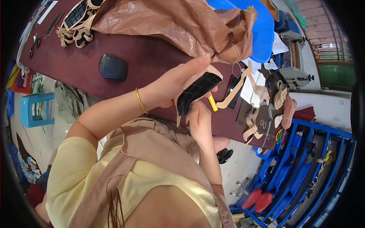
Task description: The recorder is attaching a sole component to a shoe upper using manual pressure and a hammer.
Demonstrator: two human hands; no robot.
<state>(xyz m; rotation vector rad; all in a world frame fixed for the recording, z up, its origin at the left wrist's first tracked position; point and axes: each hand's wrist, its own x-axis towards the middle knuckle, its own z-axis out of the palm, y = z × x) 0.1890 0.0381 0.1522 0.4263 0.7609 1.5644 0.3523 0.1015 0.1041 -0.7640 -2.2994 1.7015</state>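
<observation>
Both my hands hold a beige shoe upper with a glossy black panel (200, 86) above the table's near edge. My left hand (174, 84), coming in from the left with a gold bangle at the wrist, is closed round its upper side. Below it, the fingers of my right hand (200, 117) are pinched on the lower edge of the upper. A thin beige strap hangs from its lower left end. Just right of my hands lies a yellow tube-shaped thing (212, 102), and beside that a curved beige strip (232, 93).
On the dark red table (148, 51) are a brown woven sack (171, 22), a dark rounded block (113, 67), scissors (35, 45) and several black-and-beige shoe parts (78, 22). Beige cut pieces lie at right. A blue rack (289, 173) and a blue stool (37, 110) stand on the floor.
</observation>
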